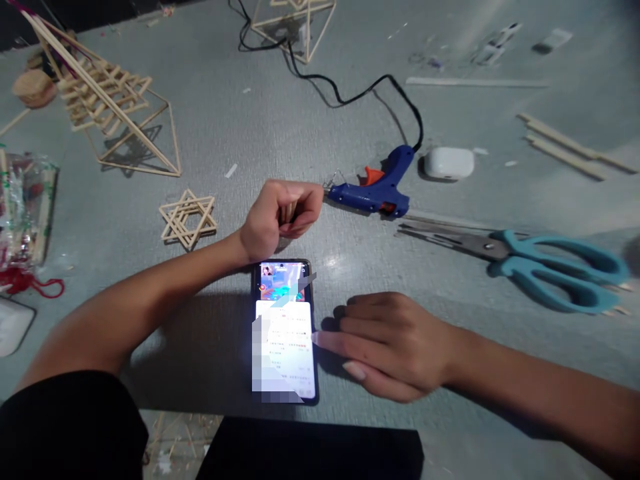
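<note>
A phone (285, 333) lies on the table in front of me with its screen lit; part of the screen is blurred out. My right hand (395, 347) rests to its right, index finger stretched out so its tip meets the screen's right edge. The other fingers of that hand are loosely bent and hold nothing. Above the phone, my left hand (285, 217) is curled into a loose fist with nothing seen in it, its wrist by the phone's top edge. Just right of that fist lies a blue glue gun (373, 187) with an orange trigger, its nozzle close to my knuckles.
Blue-handled scissors (530, 260) lie at right, below a white earbud case (450, 162). Thin wooden sticks (575, 147) are farther right. A stick star (189, 219) and a larger stick structure (120, 113) sit at left. A black cord (345, 100) runs across the back.
</note>
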The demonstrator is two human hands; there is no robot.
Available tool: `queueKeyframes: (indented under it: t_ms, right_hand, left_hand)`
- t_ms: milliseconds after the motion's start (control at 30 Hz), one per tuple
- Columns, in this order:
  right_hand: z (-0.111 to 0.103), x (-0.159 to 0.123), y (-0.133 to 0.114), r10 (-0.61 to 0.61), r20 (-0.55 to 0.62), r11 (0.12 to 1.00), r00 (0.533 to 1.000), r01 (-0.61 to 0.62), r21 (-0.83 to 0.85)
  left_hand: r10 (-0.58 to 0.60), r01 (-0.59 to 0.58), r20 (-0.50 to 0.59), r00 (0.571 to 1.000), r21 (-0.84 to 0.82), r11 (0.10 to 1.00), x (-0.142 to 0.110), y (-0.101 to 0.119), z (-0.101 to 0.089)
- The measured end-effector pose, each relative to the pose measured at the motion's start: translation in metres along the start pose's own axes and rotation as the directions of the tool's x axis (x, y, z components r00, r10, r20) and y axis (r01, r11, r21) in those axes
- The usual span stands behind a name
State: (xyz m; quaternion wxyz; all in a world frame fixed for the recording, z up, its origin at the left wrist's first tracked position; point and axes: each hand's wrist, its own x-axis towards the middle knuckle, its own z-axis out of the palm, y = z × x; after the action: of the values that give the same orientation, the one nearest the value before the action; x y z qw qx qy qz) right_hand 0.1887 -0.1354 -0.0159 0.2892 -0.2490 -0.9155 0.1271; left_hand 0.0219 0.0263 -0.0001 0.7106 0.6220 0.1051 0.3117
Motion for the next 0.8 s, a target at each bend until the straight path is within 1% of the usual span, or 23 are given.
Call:
queueKeyframes:
  t_ms: [167, 267, 367, 567, 800]
  right_hand:
    - [-0.0004, -0.0006, -0.0003, -0.003, -0.001, 1.0, 1.0, 0.003, -0.001]
    - [0.0, -0.0005, -0.0002, 0.004, 0.003, 1.0, 1.0, -0.004, -0.003]
    - [0.0005, 0.0001, 0.0, 0.001, -0.018, 1.0, 1.0, -0.001, -0.008]
    - [0.0002, 0.0012, 0.0, 0.0, -0.009, 1.0, 1.0, 0.0, -0.009]
    - [0.002, -0.0009, 0.0003, 0.007, -0.03, 1.0, 1.0, -0.008, -0.008]
  left_hand:
    - [-0.035, 0.035, -0.019, 0.999, 0.007, 0.999, -0.0003, 0.0006, 0.0001]
    - [-0.037, 0.037, -0.021, 0.999, 0.003, 0.999, -0.0006, 0.0006, 0.0]
    - [-0.045, 0.046, -0.019, 0.999, 0.009, 0.999, -0.0007, 0.0006, -0.0001]
    - [-0.038, 0.038, -0.01, 0.999, 0.001, 0.999, -0.0011, 0.0, -0.0006]
    - [-0.028, 0.028, -0.012, 1.0, -0.003, 1.0, -0.0013, 0.0004, 0.0002]
